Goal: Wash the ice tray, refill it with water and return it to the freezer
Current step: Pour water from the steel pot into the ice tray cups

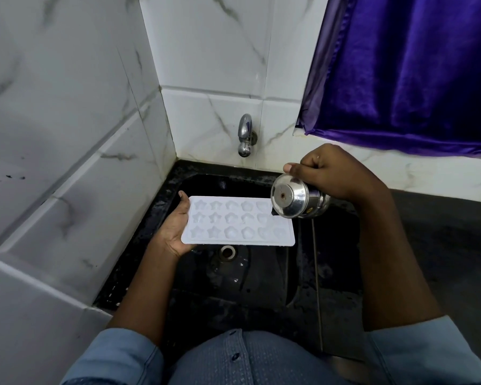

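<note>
Over the black sink [261, 276], the left grip [175, 229] holds the ice tray [233, 226] level, cavities up, long axis left-right. The right grip [331, 173] clasps a steel pot [297, 200] tipped sideways over the tray's right end, possibly pouring.

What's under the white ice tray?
The black sink, with its round drain just showing past the ice tray's near edge. The left hand holds the tray's left end from below. The sink floor right beneath it is covered.

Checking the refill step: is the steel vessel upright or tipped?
Tipped. The steel vessel, gripped by the right hand, lies on its side above the right end of the ice tray, one round end facing the camera.
</note>
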A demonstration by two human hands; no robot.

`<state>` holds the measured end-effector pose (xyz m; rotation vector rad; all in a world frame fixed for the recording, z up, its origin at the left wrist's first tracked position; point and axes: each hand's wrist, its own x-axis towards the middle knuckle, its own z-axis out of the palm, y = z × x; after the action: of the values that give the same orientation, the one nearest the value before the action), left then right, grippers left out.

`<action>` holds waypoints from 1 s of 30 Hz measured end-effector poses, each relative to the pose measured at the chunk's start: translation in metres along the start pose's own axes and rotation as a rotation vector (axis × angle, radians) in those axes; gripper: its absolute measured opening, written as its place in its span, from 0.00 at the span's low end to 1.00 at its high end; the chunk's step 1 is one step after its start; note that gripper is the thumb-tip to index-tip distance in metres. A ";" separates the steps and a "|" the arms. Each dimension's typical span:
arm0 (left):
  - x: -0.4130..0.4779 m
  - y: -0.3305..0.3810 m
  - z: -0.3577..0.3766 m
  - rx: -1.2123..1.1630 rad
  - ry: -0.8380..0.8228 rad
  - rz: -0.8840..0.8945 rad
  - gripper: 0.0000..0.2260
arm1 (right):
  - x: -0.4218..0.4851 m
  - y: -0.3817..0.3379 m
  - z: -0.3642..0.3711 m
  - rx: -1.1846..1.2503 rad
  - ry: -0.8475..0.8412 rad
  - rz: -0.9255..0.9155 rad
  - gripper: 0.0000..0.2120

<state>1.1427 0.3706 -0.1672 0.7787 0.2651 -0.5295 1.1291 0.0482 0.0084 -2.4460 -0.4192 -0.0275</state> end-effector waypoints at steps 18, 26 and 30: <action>-0.006 -0.003 0.000 0.007 -0.043 -0.036 0.40 | -0.005 -0.002 0.008 -0.053 0.014 0.016 0.30; -0.009 -0.004 0.004 0.001 -0.036 -0.040 0.39 | -0.008 -0.007 0.006 -0.079 0.003 0.028 0.30; -0.009 -0.005 0.005 -0.004 -0.026 -0.048 0.39 | -0.010 -0.012 0.004 -0.064 -0.001 0.033 0.29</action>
<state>1.1329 0.3674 -0.1628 0.7622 0.2608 -0.5838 1.1157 0.0565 0.0110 -2.5159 -0.3836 -0.0262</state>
